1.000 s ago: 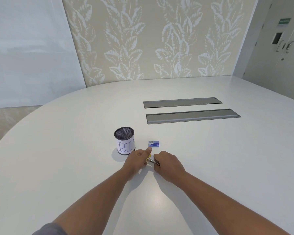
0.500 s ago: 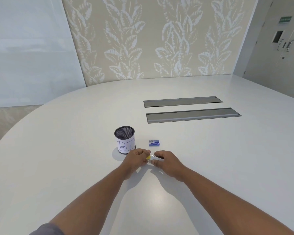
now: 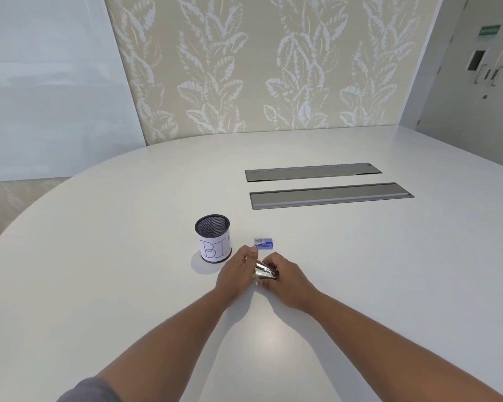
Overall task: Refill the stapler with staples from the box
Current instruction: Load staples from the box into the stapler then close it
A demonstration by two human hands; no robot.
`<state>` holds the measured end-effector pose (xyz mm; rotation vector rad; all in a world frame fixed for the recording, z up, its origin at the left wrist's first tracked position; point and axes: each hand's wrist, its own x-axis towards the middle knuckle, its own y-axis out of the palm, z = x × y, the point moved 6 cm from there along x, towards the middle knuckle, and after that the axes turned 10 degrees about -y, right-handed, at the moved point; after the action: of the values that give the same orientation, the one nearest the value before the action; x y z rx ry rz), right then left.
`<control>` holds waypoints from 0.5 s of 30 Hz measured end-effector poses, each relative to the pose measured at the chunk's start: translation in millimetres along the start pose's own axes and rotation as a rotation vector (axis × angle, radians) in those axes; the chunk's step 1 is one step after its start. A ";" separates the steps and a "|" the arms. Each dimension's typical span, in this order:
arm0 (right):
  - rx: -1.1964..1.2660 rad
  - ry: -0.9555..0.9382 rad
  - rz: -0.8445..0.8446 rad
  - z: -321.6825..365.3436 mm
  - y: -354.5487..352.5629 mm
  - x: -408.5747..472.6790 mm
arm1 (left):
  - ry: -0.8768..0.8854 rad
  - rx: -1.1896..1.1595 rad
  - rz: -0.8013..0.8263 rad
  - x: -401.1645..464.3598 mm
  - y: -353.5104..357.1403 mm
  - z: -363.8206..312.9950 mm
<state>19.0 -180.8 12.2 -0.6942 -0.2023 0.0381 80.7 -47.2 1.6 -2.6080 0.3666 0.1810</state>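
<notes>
A small metal stapler with a bit of yellow on it sits between my two hands, just above the white table. My left hand grips its left side and my right hand grips its right side; the silver top looks hinged open. Most of the stapler is hidden by my fingers. The small blue staple box lies closed on the table just beyond my hands, apart from them.
A black mesh cup with a paper label reading "BIN" stands left of the box. Two long grey cable hatches are set into the table farther back. A patterned wall rises behind the table.
Both hands stayed at the same spot on the stapler. Its silver metal part shows more between the fingers now, spread wider than before.
</notes>
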 end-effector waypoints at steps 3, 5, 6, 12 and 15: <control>-0.023 -0.014 0.038 -1.7 0.5 3.7 | -0.004 0.082 -0.077 0.3 -1.5 -3.5; -0.051 -0.038 0.033 -3.5 1.3 5.5 | -0.003 0.075 -0.098 0.8 -2.1 -4.4; -0.075 -0.053 0.028 -3.9 2.1 5.2 | -0.002 0.074 -0.109 0.0 -2.4 -4.7; -0.223 -0.143 0.002 -4.9 9.7 3.3 | -0.009 0.130 -0.186 -1.8 -3.4 -4.3; -0.209 -0.144 -0.015 -7.1 8.9 3.6 | -0.005 0.135 -0.181 -0.9 -3.5 -4.7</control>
<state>24.2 -178.1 1.8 -0.8991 -0.3531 0.0534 81.2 -46.4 7.4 -2.4905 0.1351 0.0968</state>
